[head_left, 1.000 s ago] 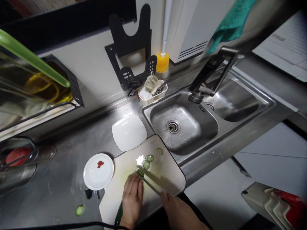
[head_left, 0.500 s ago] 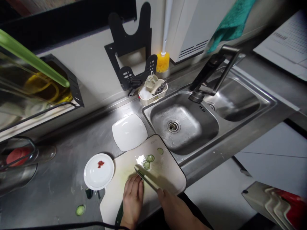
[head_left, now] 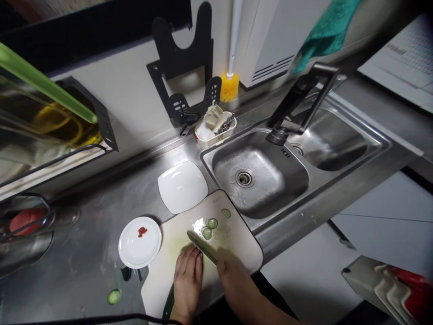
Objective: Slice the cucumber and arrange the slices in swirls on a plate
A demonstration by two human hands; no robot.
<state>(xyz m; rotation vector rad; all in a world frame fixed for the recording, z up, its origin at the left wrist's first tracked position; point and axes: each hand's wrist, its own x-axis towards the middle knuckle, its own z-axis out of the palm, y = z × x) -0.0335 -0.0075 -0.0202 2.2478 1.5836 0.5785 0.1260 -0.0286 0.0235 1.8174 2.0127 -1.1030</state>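
Observation:
On the cutting board (head_left: 237,246), my left hand (head_left: 188,280) is closed over a cucumber (head_left: 168,303), whose dark green end shows below the wrist. My right hand (head_left: 237,282) grips a knife (head_left: 204,248) by its handle, which the fingers hide. The blade lies across the cucumber's cut end, close against my left fingertips. Several thin cucumber slices (head_left: 210,225) rest on the board beyond the blade, one of them apart near the far edge. Left of the board, a round white plate (head_left: 135,250) bears a little chopped red food (head_left: 142,231).
A square white plate (head_left: 182,187) stands behind the board, beside the sink (head_left: 260,180) with its black faucet (head_left: 287,108). Two cucumber end pieces, one a pale cut round (head_left: 114,296), lie on the steel counter. A sponge holder (head_left: 216,128) sits behind the sink.
The knife and my right hand have shifted slightly left and up, and the blade's angle has changed a little. My left hand stays on the cucumber.

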